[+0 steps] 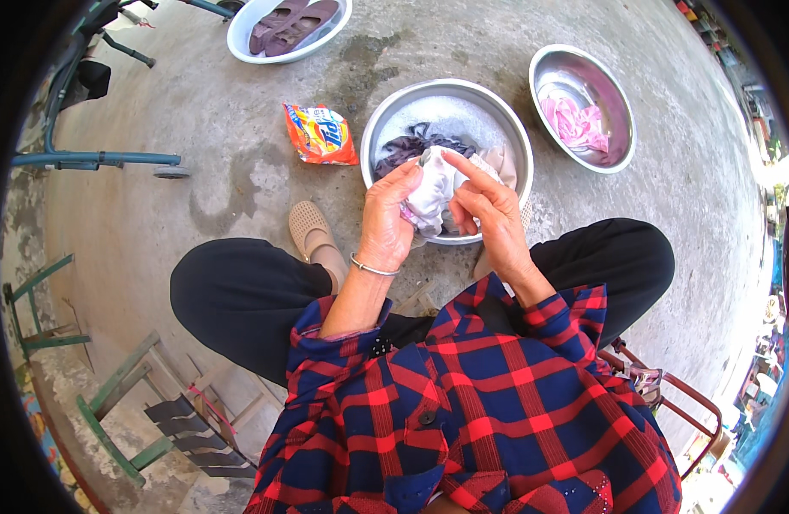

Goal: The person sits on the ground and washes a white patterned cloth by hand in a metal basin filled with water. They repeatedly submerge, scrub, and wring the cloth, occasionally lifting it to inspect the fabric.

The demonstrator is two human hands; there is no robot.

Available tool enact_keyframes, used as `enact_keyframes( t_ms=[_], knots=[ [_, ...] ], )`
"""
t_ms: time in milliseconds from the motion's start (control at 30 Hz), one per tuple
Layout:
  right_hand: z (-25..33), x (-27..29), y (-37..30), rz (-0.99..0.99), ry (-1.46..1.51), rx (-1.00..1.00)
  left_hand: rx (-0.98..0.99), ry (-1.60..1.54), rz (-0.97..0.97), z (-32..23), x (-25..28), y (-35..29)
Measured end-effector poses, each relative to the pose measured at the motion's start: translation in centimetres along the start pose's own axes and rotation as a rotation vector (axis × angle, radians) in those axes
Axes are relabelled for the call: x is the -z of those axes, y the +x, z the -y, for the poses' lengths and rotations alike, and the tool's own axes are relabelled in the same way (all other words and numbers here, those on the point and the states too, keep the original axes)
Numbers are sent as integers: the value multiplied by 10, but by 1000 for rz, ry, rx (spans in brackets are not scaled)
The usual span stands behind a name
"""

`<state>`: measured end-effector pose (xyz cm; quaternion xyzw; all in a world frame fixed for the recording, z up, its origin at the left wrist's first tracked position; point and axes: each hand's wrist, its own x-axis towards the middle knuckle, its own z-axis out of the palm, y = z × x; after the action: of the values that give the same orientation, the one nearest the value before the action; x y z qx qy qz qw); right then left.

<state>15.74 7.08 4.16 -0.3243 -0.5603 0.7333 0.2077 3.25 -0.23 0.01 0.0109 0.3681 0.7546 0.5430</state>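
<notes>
Over the large metal basin (376,116) in front of me, my left hand (387,218) pinches a wet white cloth (430,195) with dark and pinkish patches. The cloth is bunched, so its kind of garment cannot be made out. My right hand (495,218) is at the cloth's right side, index finger stretched toward its upper edge, the other fingers loosely bent. No firm grip by that hand shows. Beneath both hands, the basin holds sudsy water (453,110), dark laundry (411,147) and a beige cloth (500,163). A bangle circles my left wrist.
An orange detergent bag (320,134) lies left of the basin. A smaller metal basin (619,128) with pink cloth (574,124) stands right. Purple shoes (302,27) sit in a white basin (255,60) at the back. A blue metal frame (94,159) and wooden chairs (124,411) stand left.
</notes>
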Motion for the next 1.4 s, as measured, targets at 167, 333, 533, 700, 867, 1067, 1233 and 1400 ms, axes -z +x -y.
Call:
enact_keyframes(
  t_ms=[167,333,533,700,867,1067,1233,1400],
  knots=[
    [-5,-3,5,-1,-139,100,4,74,15,4,8,4],
    [-18,-2,9,-123,-691,365,-12,94,7,5,7,4],
    [-11,0,0,-185,-1257,520,-53,110,-31,-1,-7,-2],
    [-2,2,-1,-152,-1458,562,-53,170,4,-3,-5,-2],
    [1,2,-3,-120,-1511,601,-66,160,-47,0,-4,0],
    [1,1,-5,-158,-1440,601,-53,113,-40,-3,-2,0],
    [-7,-4,-1,-178,-1476,613,-60,136,-37,-3,-4,-1],
    [-7,-10,-2,-182,-1559,575,-83,153,-60,-4,-7,-2]
  ],
)
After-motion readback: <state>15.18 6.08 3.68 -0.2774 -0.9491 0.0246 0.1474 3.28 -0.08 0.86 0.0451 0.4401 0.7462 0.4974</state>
